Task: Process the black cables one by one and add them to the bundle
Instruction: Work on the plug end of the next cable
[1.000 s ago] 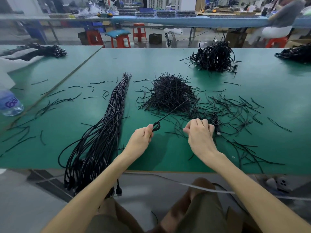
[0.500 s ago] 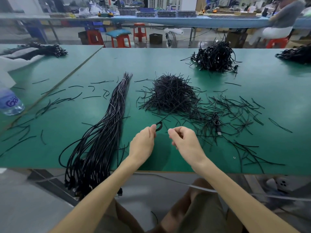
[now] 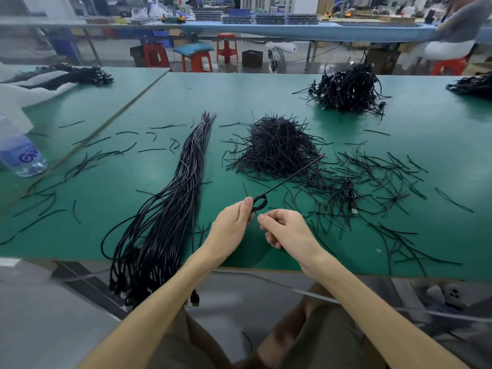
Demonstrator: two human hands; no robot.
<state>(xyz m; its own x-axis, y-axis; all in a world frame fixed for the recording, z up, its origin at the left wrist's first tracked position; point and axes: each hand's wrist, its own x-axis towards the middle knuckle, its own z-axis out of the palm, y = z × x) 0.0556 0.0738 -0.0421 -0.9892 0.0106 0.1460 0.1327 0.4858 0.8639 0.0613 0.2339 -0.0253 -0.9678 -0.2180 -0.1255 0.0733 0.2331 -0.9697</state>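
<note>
Two hands are met above the near edge of the green table (image 3: 266,89). A second earlier the right hand (image 3: 290,233) was laid on the coiled cable (image 3: 349,191) at 3 o'clock. It has since been drawn in beside the left hand (image 3: 231,226), and the coil, with its plug, is left on the table at 2 o'clock of the hands. The looped strand (image 3: 260,203) is pinched between the left thumb and fingers. The right fingers are curled just beside the loop, but whether anything is gripped by them cannot be told. It is judged that this strand is being dealt with first, and that nothing new has yet been added to the bundle (image 3: 170,209), laid at 9 o'clock. The strand's long axis is run from the loop at the hand to a free tip pointed at 2 o'clock
</note>
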